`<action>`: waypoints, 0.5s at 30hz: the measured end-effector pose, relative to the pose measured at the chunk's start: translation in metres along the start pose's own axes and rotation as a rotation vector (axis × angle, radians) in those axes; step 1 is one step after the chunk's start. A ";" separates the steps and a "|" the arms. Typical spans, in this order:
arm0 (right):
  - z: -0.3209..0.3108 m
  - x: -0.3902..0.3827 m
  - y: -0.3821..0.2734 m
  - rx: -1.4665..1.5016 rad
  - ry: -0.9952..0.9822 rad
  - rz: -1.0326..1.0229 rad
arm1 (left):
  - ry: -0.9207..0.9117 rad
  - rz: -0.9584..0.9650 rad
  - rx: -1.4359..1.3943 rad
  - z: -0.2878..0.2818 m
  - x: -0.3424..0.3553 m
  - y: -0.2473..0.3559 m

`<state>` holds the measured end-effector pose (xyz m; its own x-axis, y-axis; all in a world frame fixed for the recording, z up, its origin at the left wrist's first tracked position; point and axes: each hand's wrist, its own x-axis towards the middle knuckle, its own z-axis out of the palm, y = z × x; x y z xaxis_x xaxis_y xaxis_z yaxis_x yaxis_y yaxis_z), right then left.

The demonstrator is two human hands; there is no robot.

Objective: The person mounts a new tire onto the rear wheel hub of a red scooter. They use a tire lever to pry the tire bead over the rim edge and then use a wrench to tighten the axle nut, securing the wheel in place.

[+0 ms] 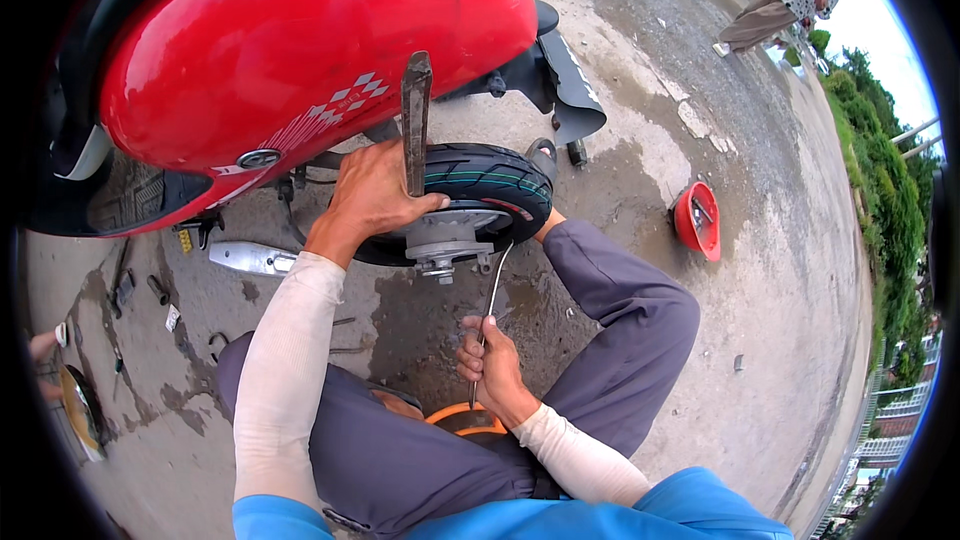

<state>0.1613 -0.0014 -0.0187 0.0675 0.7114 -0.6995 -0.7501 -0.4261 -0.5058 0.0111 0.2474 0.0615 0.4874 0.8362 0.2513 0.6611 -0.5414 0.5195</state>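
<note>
A black tyre [480, 172] on a wheel with a grey metal hub [443, 235] lies in front of me, beneath the red scooter body. My left hand [378, 192] rests at the tyre's left side and grips a flat, worn metal bar [416, 115] that stands up along the tread. Its thumb points across the tyre's edge. Lower down, my right hand [492, 368] is closed round a slim metal tyre lever [494, 292]. The lever's curved tip reaches the tyre's inner edge beside the hub; whether it is hooked under is hard to tell.
The red scooter body [300, 50] fills the upper left. A red bowl [697, 223] with tools stands at right. A silver metal cover [250, 258] and loose tools lie at left. An orange rim [468, 418] shows between my legs. A person [785, 0] stands far off.
</note>
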 end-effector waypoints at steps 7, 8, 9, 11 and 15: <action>0.045 0.031 -0.003 0.225 -0.002 0.019 | -0.123 -0.118 -0.029 -0.008 0.006 0.009; 0.049 0.038 -0.004 0.347 0.022 0.000 | -0.119 -0.115 -0.039 -0.009 0.008 0.011; 0.054 0.043 -0.007 0.400 0.047 -0.001 | -0.119 -0.114 -0.049 -0.008 0.008 0.011; 0.067 0.049 -0.008 0.448 0.067 -0.005 | -0.144 -0.129 -0.043 -0.012 0.010 0.013; 0.092 0.062 -0.007 0.540 0.126 -0.043 | 0.007 -0.015 -0.032 -0.005 0.004 0.004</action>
<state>0.1103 0.0970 -0.0127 0.1589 0.6352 -0.7558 -0.9733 -0.0278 -0.2280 0.0127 0.2490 0.0686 0.4733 0.8451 0.2488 0.6500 -0.5256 0.5489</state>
